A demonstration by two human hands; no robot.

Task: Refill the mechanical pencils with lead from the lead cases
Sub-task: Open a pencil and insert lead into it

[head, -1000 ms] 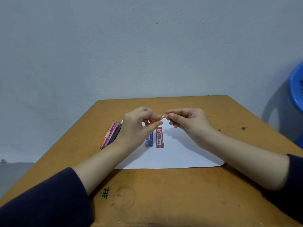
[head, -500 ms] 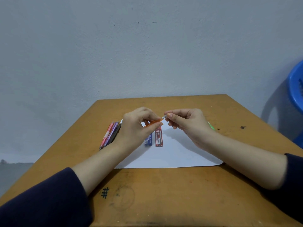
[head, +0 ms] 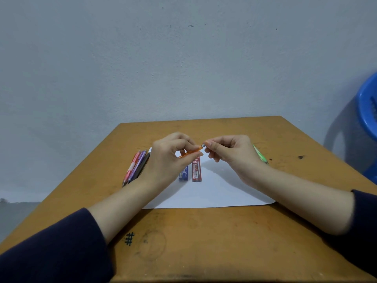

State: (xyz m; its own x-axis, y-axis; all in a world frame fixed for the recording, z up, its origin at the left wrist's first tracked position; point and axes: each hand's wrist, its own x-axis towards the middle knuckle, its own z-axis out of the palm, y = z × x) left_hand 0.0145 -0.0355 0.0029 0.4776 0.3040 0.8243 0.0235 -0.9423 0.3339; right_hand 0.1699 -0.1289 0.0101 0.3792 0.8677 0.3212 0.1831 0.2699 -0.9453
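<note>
The left hand point(head: 169, 158) is closing its grip around the barrel of the orange pencil point(head: 190, 153), fingers curled, holding it slanted above the paper. The right hand point(head: 230, 154) is pinching that pencil's pale cap end point(head: 204, 145) between thumb and forefinger. Whether it is drawing the cap off or seating it back, I cannot tell, and no lead is showing at the fingertips.

Just beneath, the blue lead case point(head: 183, 174) and the red lead case point(head: 196, 170) are lying side by side on the white sheet point(head: 214, 193), neither one in a hand. Whether either is open is too small to tell.

Further out on the worktop point(head: 204, 242), a bundle of pencils point(head: 135, 167) in pink, purple and a dark colour is lying close together beside the left wrist. A green pencil point(head: 260, 155) is lying apart, behind the right hand.

Judging by this sorting, the green one is possibly finished, the orange one is being worked on, and the bundle is waiting — so most of the refilling is looking to lie ahead.
</note>
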